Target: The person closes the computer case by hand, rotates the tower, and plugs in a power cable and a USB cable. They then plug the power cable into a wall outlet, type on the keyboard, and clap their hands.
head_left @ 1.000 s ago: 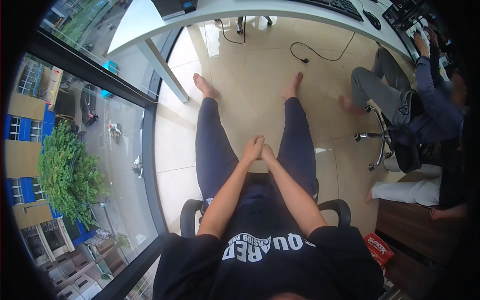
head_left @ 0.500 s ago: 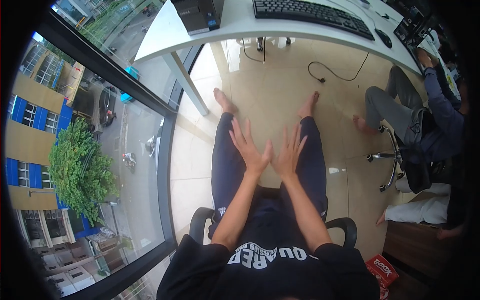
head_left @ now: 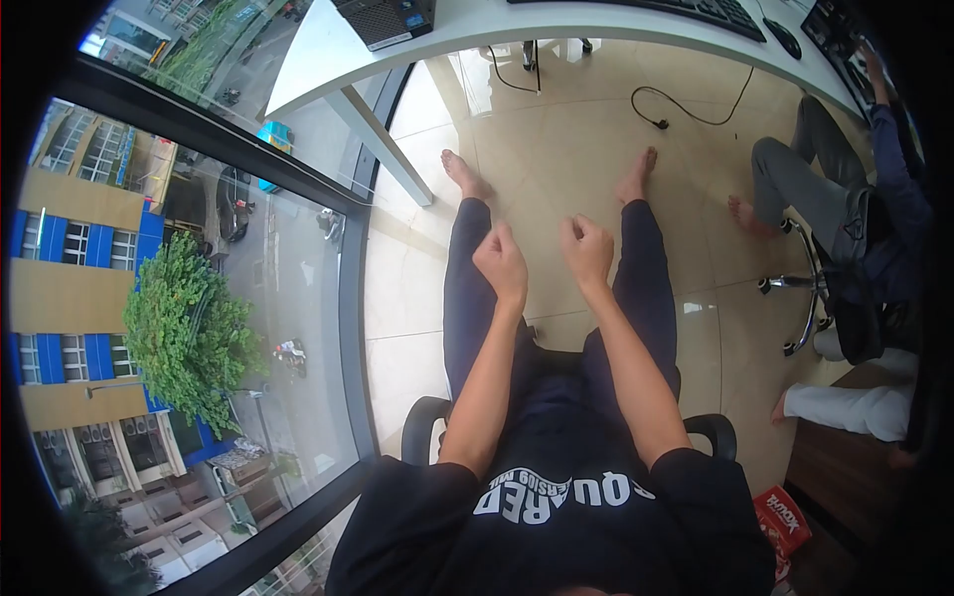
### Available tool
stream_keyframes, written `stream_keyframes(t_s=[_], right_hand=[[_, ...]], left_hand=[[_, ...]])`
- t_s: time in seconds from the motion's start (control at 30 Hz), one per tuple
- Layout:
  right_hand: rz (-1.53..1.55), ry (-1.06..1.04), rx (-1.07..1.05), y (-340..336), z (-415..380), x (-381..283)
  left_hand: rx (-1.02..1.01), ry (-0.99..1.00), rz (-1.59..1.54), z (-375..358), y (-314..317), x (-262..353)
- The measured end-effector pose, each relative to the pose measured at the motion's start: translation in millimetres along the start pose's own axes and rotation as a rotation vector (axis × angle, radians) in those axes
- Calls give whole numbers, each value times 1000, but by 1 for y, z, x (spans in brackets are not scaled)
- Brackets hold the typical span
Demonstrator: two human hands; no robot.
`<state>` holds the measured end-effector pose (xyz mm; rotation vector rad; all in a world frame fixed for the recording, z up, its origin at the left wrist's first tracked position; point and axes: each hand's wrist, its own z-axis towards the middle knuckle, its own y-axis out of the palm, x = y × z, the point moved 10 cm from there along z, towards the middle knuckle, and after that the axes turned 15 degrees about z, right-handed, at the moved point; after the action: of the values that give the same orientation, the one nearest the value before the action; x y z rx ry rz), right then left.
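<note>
Both arms reach forward over my lap, in the middle of the head view. My left hand [head_left: 502, 266] is curled into a fist above my left thigh, with nothing showing in it. Beside it, a little apart, my right hand [head_left: 588, 250] is also a closed fist, held over the gap between my knees near my right leg. Neither hand touches the other or any object. I sit in a chair whose black armrests [head_left: 715, 433] show at both sides of me.
Ahead stands a white desk [head_left: 462, 38] with a computer case [head_left: 386, 22], a keyboard [head_left: 711, 15] and a mouse [head_left: 782, 40]. A black cable [head_left: 686, 117] lies on the tiled floor. Windows are at left. A seated person [head_left: 815, 189] and a red bag [head_left: 783, 521] are at right.
Both hands have gone from open, spread fingers to closed fists, and they have moved farther apart. The view has shifted, so the desk sits higher in the picture.
</note>
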<state>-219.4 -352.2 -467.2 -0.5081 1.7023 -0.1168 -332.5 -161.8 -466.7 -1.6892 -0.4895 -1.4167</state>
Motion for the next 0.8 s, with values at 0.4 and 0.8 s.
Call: stream_keyframes(t_s=[0.4,0.8], right_hand=[[-225,406,-496,156,-75,211],[508,536,-248,154,-20,170]], left_hand=[[-723,-60,837,-49,72,-164],[-732,-358,616,270,172,-134]])
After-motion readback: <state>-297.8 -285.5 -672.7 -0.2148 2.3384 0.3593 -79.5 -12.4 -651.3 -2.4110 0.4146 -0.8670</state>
